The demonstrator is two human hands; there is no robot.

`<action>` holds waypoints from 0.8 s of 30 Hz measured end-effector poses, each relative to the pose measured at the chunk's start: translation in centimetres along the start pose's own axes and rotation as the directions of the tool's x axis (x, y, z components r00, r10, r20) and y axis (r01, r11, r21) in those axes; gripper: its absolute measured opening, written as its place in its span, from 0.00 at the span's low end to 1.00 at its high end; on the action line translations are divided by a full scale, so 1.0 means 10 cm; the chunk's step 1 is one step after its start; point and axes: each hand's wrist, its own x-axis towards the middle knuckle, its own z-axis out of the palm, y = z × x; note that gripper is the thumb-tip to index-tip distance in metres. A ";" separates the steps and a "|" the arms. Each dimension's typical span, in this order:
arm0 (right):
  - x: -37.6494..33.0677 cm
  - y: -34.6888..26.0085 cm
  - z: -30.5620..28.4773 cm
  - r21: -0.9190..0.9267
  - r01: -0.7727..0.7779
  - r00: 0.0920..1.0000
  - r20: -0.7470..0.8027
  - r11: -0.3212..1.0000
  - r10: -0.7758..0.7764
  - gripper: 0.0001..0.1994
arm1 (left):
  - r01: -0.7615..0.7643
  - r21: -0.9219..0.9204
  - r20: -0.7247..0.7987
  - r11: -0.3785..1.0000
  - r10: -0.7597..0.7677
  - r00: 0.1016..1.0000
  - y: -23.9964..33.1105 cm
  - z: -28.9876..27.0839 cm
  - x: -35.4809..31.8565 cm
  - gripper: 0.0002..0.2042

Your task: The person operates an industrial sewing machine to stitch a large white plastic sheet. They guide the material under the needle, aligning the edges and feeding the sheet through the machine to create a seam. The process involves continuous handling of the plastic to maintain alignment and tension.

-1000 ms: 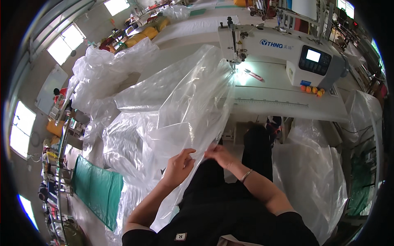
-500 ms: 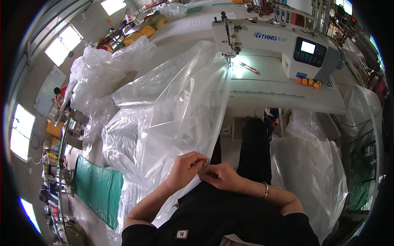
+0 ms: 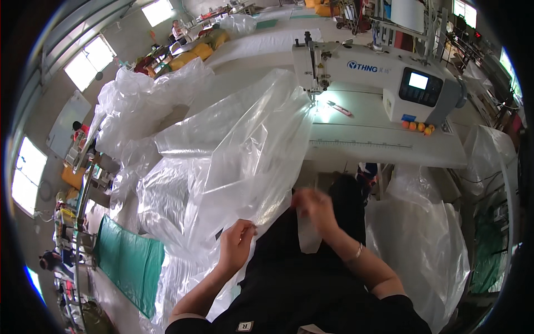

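Right hand (image 3: 316,210) is drawing away, grip too blurred to tell; left hand (image 3: 235,243) is pinching sheeting (image 3: 239,172) that is partly hiding the workshop table (image 3: 384,156).

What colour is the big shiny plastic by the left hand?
The plastic is see-through and whitish; the head view shows it.

Hd cam; fisheye; facing dn-fwd; near L hand (image 3: 236,245), R hand (image 3: 318,210)

Plastic sheeting (image 3: 245,161) at nine o'clock looks glossy and crinkled, the sewing machine (image 3: 359,67) at one smooth and satiny.
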 end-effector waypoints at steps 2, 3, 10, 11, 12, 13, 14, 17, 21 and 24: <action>0.27 -0.08 0.12 0.372 -0.023 0.985 0.166 0.928 -0.042 0.16 | -0.121 0.143 -0.033 0.982 0.127 0.991 0.34 0.04 -0.01 0.04; 0.34 -0.12 0.27 0.537 -0.069 0.964 0.252 0.841 -0.083 0.18 | -0.279 0.186 0.071 0.942 0.271 0.960 0.53 0.09 0.00 0.04; 0.70 1.47 -0.12 0.189 -0.290 0.682 0.729 0.938 0.063 0.20 | -0.749 0.109 0.463 0.654 0.633 0.620 0.39 0.50 0.19 0.06; 0.78 1.11 -0.23 0.158 -0.152 0.878 0.474 0.976 0.061 0.15 | -0.731 0.114 0.451 0.673 0.621 0.641 0.31 0.46 0.18 0.06; 0.83 0.65 -0.34 0.016 -0.042 0.993 0.110 0.999 0.040 0.11 | -0.718 0.111 0.443 0.687 0.612 0.655 0.29 0.42 0.16 0.06; 0.88 0.18 -0.49 -0.143 -0.049 0.973 -0.230 0.988 0.015 0.10 | -0.709 0.096 0.434 0.699 0.612 0.661 0.26 0.44 0.16 0.06; 0.99 -0.10 -0.62 -0.457 0.122 0.939 -0.234 0.881 -0.252 0.11 | -0.716 0.039 0.427 0.697 0.636 0.643 0.25 0.48 0.18 0.05; 1.52 -0.55 -0.68 -0.892 0.228 0.784 -0.070 0.391 -0.617 0.12 | -0.707 -0.091 0.419 0.701 0.672 0.611 0.23 0.51 0.26 0.05; 1.99 -0.72 -0.62 -0.954 0.077 0.825 -0.102 0.288 -0.556 0.11 | -0.675 -0.215 0.444 0.706 0.686 0.576 0.30 0.38 0.37 0.07; 2.19 -0.70 -0.58 -0.979 0.003 0.858 -0.102 0.202 -0.503 0.11 | -0.674 -0.199 0.469 0.712 0.673 0.572 0.24 0.33 0.39 0.08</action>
